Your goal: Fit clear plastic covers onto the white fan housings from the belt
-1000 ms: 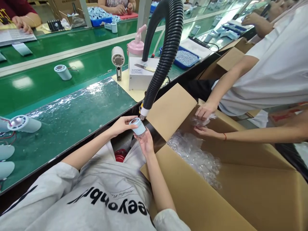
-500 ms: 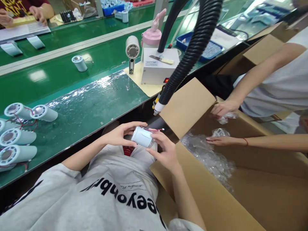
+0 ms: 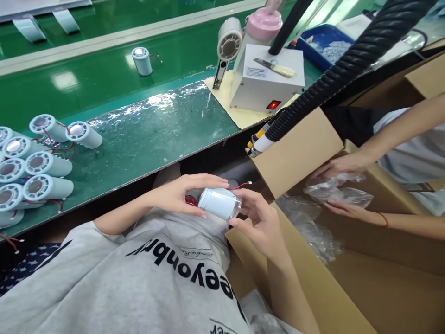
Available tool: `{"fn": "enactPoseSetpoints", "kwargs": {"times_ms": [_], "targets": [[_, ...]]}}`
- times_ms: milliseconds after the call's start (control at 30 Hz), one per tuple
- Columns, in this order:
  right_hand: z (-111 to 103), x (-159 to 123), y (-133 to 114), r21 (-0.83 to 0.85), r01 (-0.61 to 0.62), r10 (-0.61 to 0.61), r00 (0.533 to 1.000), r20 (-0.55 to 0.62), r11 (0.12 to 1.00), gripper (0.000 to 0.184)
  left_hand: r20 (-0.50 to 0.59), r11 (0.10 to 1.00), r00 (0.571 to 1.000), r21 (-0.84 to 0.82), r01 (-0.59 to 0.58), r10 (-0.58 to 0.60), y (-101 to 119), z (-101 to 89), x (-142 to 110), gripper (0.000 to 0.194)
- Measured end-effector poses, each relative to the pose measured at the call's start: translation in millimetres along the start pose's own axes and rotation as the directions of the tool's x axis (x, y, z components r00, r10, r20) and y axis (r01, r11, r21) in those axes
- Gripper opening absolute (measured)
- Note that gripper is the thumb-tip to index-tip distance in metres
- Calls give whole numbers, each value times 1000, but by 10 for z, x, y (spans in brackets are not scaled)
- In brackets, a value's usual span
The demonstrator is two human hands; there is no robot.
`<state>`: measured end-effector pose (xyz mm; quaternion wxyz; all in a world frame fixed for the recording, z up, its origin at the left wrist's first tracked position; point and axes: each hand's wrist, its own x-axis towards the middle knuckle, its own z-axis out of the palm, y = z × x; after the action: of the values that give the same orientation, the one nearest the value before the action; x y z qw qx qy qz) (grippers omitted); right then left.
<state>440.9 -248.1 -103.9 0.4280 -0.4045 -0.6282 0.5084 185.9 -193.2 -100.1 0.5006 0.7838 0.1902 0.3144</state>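
Presently, the left hand (image 3: 187, 197) is curved around the left end of a pale blue cylinder (image 3: 218, 202), with fingers above and thumb below, while the right hand (image 3: 259, 222) holds the opposite end between thumb and fingers. So the cylinder lies tilted between the two hands, above the lap. At the right fingertips, a clear plastic piece (image 3: 237, 208) shows on the cylinder's end, and a thin red wire (image 3: 241, 186) comes out above it. In my judgement, this cylinder is midway: the clear piece is already on, but I cannot tell if it sits completely.

Beside the right hand is an open carton (image 3: 375, 278) with clear plastic parts (image 3: 308, 227) inside, where a co-worker's hands (image 3: 342, 166) hold some more. Ahead of the right hand hangs a black hose (image 3: 330, 86). Leftward from the left hand, a group of similar cylinders (image 3: 50, 188) lies on the bench (image 3: 139, 139); whether they are finished or waiting, I cannot tell. Farther ahead, a lone cylinder (image 3: 142, 62) stands upright, perhaps also left to handle.
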Motion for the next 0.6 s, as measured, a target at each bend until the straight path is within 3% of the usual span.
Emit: {"fn": "enactPoseSetpoints", "kwargs": {"times_ms": [267,467,600], "targets": [[98,67,-27,219,-256,261,965,7,941,38,-10,1000,1000,12,1,-1,54,-11,-78,75],[153,113,36,337,-493,481,868,125,802,56,0,1000,1000,-3,30,-30,41,-6,-108,75],[210,175,0,386,-575,523,818,240,721,65,-4,1000,1000,-19,23,-23,28,-3,-121,76]]}}
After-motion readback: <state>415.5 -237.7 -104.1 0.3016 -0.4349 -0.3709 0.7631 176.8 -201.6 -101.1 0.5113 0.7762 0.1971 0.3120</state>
